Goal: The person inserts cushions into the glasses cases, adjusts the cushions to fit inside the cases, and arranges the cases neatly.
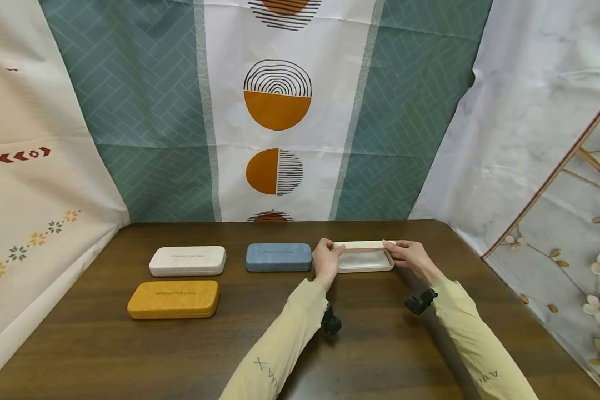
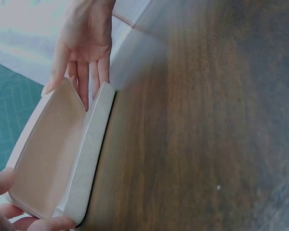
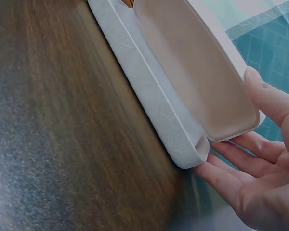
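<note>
An open white glasses case rests on the table at the right, its lid raised at the back. The beige lining of the lid shows in the left wrist view. My left hand grips the left end of the case, thumb on the lid's edge and fingers around the end. At the opposite end my right hand holds the case, its thumb on the lid's rim and its fingers spread along the lower shell.
Left of the open case lies a closed blue glasses case, close to my left hand. Farther left are a closed white case and, nearer me, a yellow one. Patterned cloth hangs behind the dark wooden table.
</note>
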Demonstrator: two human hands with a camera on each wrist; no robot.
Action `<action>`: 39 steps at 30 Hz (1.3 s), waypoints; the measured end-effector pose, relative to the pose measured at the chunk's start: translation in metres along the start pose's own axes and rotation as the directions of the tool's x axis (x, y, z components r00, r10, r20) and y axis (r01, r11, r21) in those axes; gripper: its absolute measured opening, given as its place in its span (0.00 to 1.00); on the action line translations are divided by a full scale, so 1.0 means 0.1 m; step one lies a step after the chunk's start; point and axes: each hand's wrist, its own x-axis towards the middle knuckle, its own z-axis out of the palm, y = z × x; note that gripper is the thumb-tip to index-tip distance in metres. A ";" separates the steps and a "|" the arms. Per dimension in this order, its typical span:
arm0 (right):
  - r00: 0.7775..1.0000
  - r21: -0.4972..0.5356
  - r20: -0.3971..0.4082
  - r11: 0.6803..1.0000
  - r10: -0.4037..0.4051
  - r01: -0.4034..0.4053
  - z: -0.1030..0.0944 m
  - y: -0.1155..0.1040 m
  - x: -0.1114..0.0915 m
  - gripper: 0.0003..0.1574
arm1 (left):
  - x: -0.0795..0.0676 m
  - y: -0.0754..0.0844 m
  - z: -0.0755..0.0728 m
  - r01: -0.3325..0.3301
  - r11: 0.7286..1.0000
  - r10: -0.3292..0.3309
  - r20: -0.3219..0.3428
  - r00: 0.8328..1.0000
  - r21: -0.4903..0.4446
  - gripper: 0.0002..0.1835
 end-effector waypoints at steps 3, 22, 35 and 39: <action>1.000 0.002 -0.012 1.000 0.001 -0.001 0.01 0.02 0.00 0.45 | 0.00 -0.03 0.01 0.003 1.000 -0.003 -0.003 1.000 -0.009 0.14; 1.000 0.031 -0.010 0.999 -0.025 0.026 -0.01 0.06 0.01 0.39 | -0.02 -0.04 0.00 -0.025 1.000 0.024 0.019 1.000 0.020 0.14; 0.995 0.021 0.022 0.995 -0.094 0.094 -0.01 0.05 -0.09 0.31 | -0.03 -0.05 0.04 -0.070 0.994 0.070 0.007 0.998 0.085 0.13; 0.997 0.013 0.014 0.997 -0.080 0.080 0.02 0.05 -0.11 0.31 | -0.03 -0.06 0.04 -0.088 0.989 0.090 -0.012 0.996 0.119 0.13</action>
